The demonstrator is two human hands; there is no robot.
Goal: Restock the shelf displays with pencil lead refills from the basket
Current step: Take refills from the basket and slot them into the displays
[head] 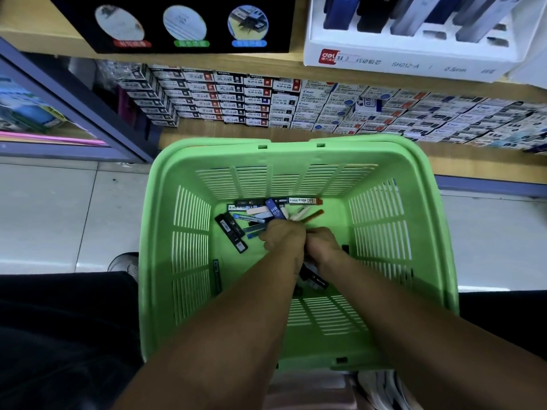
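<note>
At far left, beyond a dark shelf upright point(74, 93), blurred packages sit over a pink strip, and pale floor tiles point(44, 214) run below. Just right of the upright, small boxes of refills are stacked in rows on the lower shelf point(225, 97), under a black display box point(183, 22) printed with three round pictures. Below these stands the green basket point(165, 232), slotted on its walls, its far rim close against the wooden shelf edge. On its floor lie the pencil lead refills point(236, 229): slim black cases at the left, one more black case point(217, 275) alone against the left wall, then blue, pale and orange ones toward the far wall, among them a blue case marked HB 0.5 point(276, 209). Both forearms reach down into the basket and meet in the middle. The left hand point(284, 239) has its fingers curled over a bunch of refills that stick out past the knuckles, a narrow grip. The right hand point(321, 242) touches the left, fingers bent downward among the cases; whether its grip holds anything I cannot tell. Farther right, a white display tray point(399, 59) of upright dark and grey refill cases sits on the upper shelf, with more stacked white boxes point(444, 113) beneath.
</note>
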